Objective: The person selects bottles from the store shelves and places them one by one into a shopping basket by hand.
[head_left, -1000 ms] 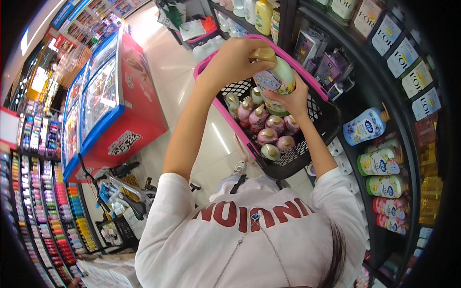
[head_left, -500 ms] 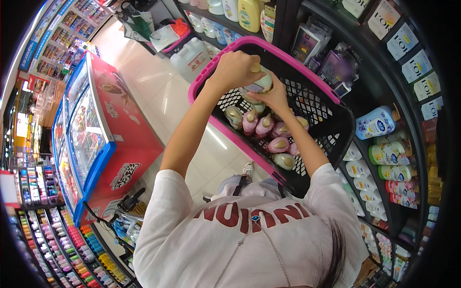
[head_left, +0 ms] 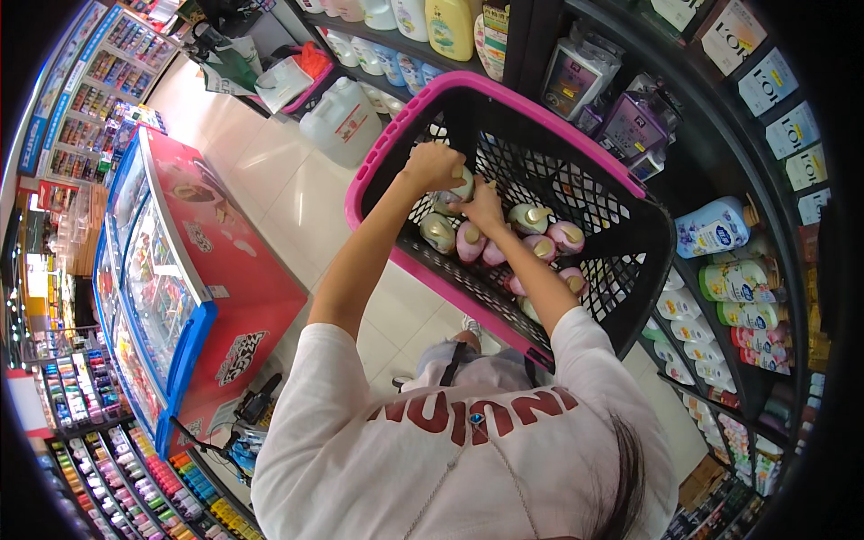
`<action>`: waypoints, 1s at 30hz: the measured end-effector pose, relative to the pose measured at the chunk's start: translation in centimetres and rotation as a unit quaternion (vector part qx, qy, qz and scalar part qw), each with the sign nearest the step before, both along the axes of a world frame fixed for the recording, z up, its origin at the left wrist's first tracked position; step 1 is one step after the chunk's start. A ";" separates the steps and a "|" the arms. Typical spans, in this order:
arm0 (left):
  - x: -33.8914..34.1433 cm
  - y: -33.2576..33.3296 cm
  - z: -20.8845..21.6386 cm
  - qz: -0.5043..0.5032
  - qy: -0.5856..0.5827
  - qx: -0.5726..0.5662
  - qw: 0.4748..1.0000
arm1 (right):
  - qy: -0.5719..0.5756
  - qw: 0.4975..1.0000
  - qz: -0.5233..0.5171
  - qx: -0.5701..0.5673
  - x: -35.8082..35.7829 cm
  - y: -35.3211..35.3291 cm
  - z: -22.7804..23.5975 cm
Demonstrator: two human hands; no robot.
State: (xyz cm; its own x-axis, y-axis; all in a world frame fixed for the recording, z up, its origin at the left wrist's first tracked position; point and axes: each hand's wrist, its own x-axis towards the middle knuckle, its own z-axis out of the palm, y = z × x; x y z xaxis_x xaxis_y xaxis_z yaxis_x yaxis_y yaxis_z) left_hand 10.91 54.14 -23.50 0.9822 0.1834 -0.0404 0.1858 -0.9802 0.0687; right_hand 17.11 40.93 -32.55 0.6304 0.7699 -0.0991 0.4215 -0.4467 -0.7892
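Inside, the basket (head_left: 513,126) lies open between right hand (head_left: 483,212) and far rim (head_left: 560,129).

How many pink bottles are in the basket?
6 pink plastic bottles show inside the pink-rimmed black plastic basket: three left of the right forearm, three right of it. Others may be hidden.

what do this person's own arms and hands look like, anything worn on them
The left hand and right hand are both ungloved, and no watch or bracelet shows at either wrist. The forearms are uncovered. Loose white short sleeves, without visible markings, end near the elbows. Any small rings would be too hard to make out.
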 end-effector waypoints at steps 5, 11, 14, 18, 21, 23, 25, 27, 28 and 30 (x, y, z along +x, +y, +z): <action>0.4 0.4 -3.1 0.002 0.058 -0.031 0.998 | 0.025 1.000 -0.009 -0.014 -0.2 -0.5 -3.4; 0.7 1.5 -8.0 -0.006 0.121 -0.078 0.990 | 0.133 0.990 -0.022 -0.040 -0.5 -0.7 -8.2; 1.1 1.6 -9.4 0.002 0.162 -0.083 0.983 | 0.151 0.988 0.005 -0.035 -0.9 -1.1 -8.8; 1.8 1.4 -10.8 0.007 0.235 -0.098 0.967 | 0.386 0.922 -0.018 -0.034 -1.1 -0.9 -9.8; 2.1 1.7 -12.1 0.016 0.270 -0.104 0.957 | 0.389 0.920 0.026 -0.048 -1.1 -0.8 -11.1; 1.4 2.2 -13.5 0.035 0.275 -0.149 0.949 | 0.366 0.926 0.059 -0.068 -1.8 -0.5 -11.3; 1.4 1.9 -14.2 0.025 0.275 -0.167 0.947 | 0.463 0.882 0.008 -0.084 -1.9 -0.5 -11.3; 1.0 2.3 -15.0 0.023 0.274 -0.184 0.944 | 0.473 0.879 -0.010 -0.068 -3.0 -0.6 -10.6; 0.6 2.9 -15.5 0.029 0.270 -0.189 0.944 | 0.481 0.875 -0.024 -0.053 -3.7 -0.5 -9.9; 0.8 2.9 -15.7 0.040 0.276 -0.184 0.943 | 0.469 0.881 -0.021 -0.055 -3.6 -0.5 -9.5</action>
